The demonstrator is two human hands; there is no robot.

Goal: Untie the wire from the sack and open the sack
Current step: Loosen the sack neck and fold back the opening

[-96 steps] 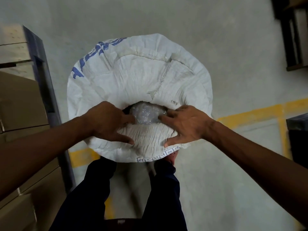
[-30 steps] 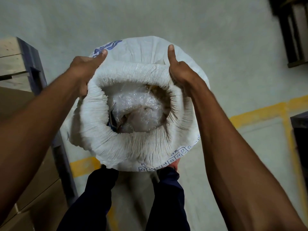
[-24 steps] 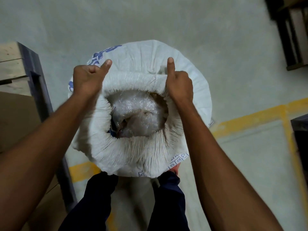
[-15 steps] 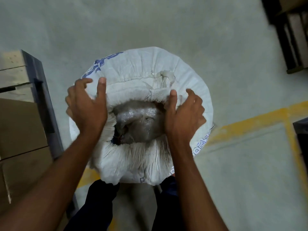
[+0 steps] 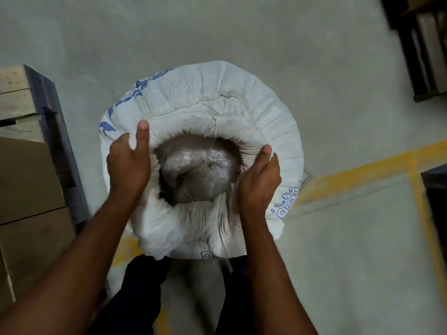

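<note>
A white woven sack (image 5: 254,112) with blue print stands upright on the floor in front of my legs, seen from above. Its mouth is open and its top is rolled down into a thick cuff. A clear plastic liner (image 5: 200,172), twisted shut, shows inside the opening. My left hand (image 5: 129,163) grips the rolled rim on the left side, thumb pointing up. My right hand (image 5: 261,180) grips the rim on the right side. No wire is visible.
Stacked cardboard boxes (image 5: 26,201) and a wooden pallet with a dark blue edge (image 5: 55,141) stand close on the left. A yellow floor line (image 5: 358,172) runs to the right. Dark pallets (image 5: 420,44) sit at the top right, a dark object (image 5: 437,189) at the right edge.
Both hands moved from the far rim to the sides of the sack's mouth. The cuff is rolled lower and the opening is wider than 3 seconds ago.
</note>
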